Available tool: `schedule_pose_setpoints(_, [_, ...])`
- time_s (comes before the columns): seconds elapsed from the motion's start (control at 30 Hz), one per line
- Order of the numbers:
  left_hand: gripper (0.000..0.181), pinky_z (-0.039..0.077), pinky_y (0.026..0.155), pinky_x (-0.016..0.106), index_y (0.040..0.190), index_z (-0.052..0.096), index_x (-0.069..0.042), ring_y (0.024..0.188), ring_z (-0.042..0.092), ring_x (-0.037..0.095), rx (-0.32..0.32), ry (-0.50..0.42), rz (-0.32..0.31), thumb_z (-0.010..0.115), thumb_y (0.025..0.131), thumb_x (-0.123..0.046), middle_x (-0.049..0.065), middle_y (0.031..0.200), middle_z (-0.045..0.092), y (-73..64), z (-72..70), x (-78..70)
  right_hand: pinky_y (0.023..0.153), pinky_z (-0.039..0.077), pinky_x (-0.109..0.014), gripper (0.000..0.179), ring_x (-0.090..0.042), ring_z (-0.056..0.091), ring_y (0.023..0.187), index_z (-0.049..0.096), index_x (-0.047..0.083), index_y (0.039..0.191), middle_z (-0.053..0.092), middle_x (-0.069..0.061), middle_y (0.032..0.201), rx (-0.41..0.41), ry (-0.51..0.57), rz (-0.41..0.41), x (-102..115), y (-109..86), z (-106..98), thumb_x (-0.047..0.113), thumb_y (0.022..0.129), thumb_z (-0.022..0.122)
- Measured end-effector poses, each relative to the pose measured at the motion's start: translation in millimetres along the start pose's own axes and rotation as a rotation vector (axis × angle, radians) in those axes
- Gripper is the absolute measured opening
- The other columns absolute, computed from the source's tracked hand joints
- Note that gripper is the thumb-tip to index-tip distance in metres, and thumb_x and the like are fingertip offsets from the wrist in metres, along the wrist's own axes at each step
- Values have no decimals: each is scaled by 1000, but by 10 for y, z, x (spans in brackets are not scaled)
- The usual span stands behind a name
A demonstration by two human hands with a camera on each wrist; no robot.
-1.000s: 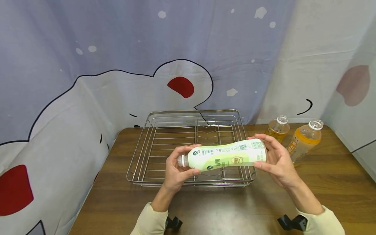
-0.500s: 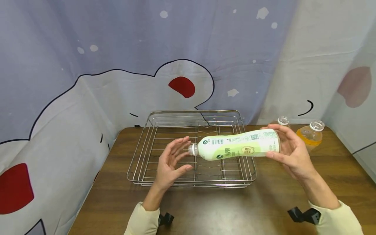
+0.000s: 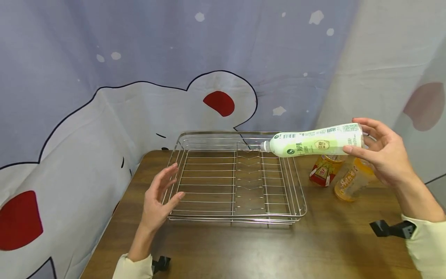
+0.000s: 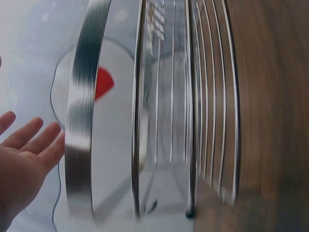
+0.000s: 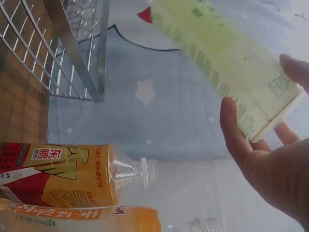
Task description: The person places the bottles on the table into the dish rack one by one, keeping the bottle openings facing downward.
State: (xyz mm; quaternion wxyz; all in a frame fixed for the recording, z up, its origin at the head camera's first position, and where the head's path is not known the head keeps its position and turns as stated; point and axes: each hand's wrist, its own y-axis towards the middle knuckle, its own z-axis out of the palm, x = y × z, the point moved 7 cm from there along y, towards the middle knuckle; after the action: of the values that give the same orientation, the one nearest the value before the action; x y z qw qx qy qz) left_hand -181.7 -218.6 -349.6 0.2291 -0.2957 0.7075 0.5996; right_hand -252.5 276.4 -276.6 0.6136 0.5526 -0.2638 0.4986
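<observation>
A green and white plastic bottle (image 3: 313, 142) lies sideways in the air, its neck pointing left over the back right of a wire rack. My right hand (image 3: 390, 155) grips it at the base, thumb in front and fingers behind. In the right wrist view the same bottle (image 5: 227, 63) slants up from the fingertips. My left hand (image 3: 158, 197) holds nothing; it hovers over the left side of the metal wire rack (image 3: 209, 182), fingers spread and slightly bent. The left wrist view has that hand beside the rack's flat rim (image 4: 79, 111).
Two uncapped bottles stand right of the rack: one with a red and yellow label (image 3: 324, 170), one with an orange label (image 3: 352, 182). The rack sits on a brown wooden table (image 3: 226, 248). A patterned curtain (image 3: 156, 46) hangs behind and along the sides.
My left hand has let go of the green and white bottle and drawn left. My right hand has carried it right and upward, above the two standing bottles.
</observation>
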Motion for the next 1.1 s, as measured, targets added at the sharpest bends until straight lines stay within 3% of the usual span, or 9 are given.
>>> schedule_pose_setpoints(0.13, [72, 41, 103, 26, 137, 44, 16, 129, 49, 23, -60, 126, -8, 67, 70, 27, 22, 142, 50, -107, -252, 63, 69, 56, -20, 64, -13, 62, 103, 57, 3, 132, 51, -9, 127, -58, -148, 43, -24, 68, -52, -30, 77, 61])
schedule_pose_setpoints(0.23, [74, 37, 105, 23, 138, 44, 14, 131, 47, 16, -92, 231, -66, 69, 69, 26, 19, 143, 49, -229, -403, 163, 69, 55, -18, 62, -10, 60, 104, 58, 7, 131, 51, -5, 128, -92, -249, 84, -66, 123, -51, -25, 78, 67])
schedule_pose_setpoints(0.4, [72, 33, 106, 18, 147, 40, 2, 136, 40, 23, -98, 312, -312, 70, 83, 10, 15, 149, 43, -438, -549, 399, 66, 53, -15, 61, -4, 60, 100, 58, 16, 129, 51, 1, 125, -116, -428, 138, -125, 222, -40, -15, 79, 73])
schedule_pose_setpoints(0.5, [72, 33, 110, 33, 154, 32, -8, 139, 35, 32, -67, 288, -490, 68, 92, -4, 12, 153, 37, -558, -565, 554, 67, 52, -14, 61, -2, 58, 100, 56, 23, 129, 50, 5, 122, -116, -558, 163, -170, 282, -20, -9, 81, 75])
schedule_pose_setpoints(0.6, [74, 27, 111, 56, 157, 23, -13, 141, 30, 40, -34, 244, -589, 65, 96, -13, 16, 156, 31, -639, -544, 654, 69, 52, -13, 61, -3, 54, 103, 53, 26, 131, 48, 6, 124, -104, -663, 183, -233, 334, 19, -3, 83, 76])
schedule_pose_setpoints(0.67, [76, 23, 110, 64, 158, 21, -13, 143, 25, 42, -18, 211, -617, 65, 96, -14, 18, 158, 27, -659, -510, 701, 70, 51, -13, 61, -4, 52, 104, 51, 25, 135, 46, 2, 128, -94, -718, 197, -277, 359, 30, 2, 85, 77])
schedule_pose_setpoints(0.8, [77, 25, 109, 64, 158, 19, -15, 143, 26, 42, 1, 174, -646, 65, 96, -15, 17, 161, 20, -671, -442, 759, 71, 49, -12, 66, -9, 49, 106, 46, 19, 143, 41, -12, 140, -83, -794, 236, -359, 404, 36, 14, 86, 78])
schedule_pose_setpoints(1.0, [77, 23, 108, 68, 158, 22, -19, 138, 29, 50, 1, 125, -668, 66, 95, -15, 17, 158, 27, -695, -384, 790, 82, 49, -24, 80, -37, 41, 126, 36, 9, 151, 31, -24, 152, -69, -838, 309, -469, 503, 66, 26, 86, 79])
schedule_pose_setpoints(1.1, [78, 21, 110, 66, 158, 21, -17, 138, 30, 49, -6, 88, -672, 66, 95, -12, 18, 157, 29, -695, -370, 801, 81, 51, -26, 82, -40, 40, 126, 34, 7, 152, 29, -27, 152, -57, -833, 319, -508, 550, 99, 26, 86, 79])
